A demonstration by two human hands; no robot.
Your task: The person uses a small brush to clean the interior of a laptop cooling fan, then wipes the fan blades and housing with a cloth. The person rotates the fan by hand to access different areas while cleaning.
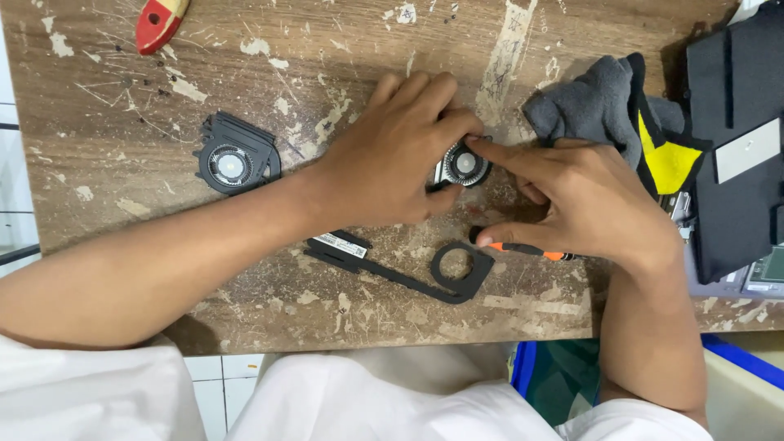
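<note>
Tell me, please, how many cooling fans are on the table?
2: one fan lies alone at the left; the other fan sits between both hands, partly covered.

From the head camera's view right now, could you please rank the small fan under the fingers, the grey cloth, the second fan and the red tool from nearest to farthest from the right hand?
From the right hand:
1. Small fan, touched by its forefinger.
2. Grey cloth, just above the hand.
3. Second fan, far across the table, past the left hand.
4. Red tool, at the top-left edge.
</note>
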